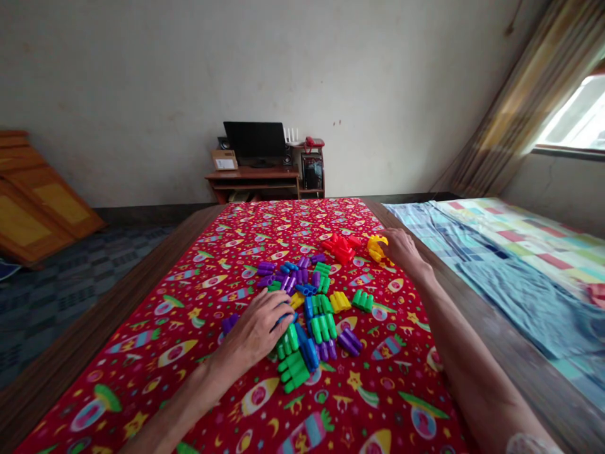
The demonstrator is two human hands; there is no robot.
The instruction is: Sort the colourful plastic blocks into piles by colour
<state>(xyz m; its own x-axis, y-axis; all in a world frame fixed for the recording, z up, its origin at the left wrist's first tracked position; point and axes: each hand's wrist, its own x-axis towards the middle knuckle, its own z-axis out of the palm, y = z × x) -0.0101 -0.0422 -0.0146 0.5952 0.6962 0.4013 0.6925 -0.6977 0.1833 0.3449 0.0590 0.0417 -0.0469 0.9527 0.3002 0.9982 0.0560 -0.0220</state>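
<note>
My left hand (265,318) reaches into a loose pile of plastic toy blocks with rounded, finger-like ridges. Its fingers curl over a blue block (282,320), which they partly hide. Green blocks (324,328), purple blocks (350,341) and a yellow block (339,302) lie to the right of that hand. Farther out on the right side, my right hand (401,247) has its fingers closed at a small group of yellow blocks (377,248). Just left of that group sits a heap of red blocks (342,248).
A red cloth with rocket prints (189,353) covers the wooden table (70,353). A bed (529,265) with a blue garment stands along the right. Beyond the table are a desk (255,173) with a monitor (255,142); a wooden cabinet (42,195) is at left.
</note>
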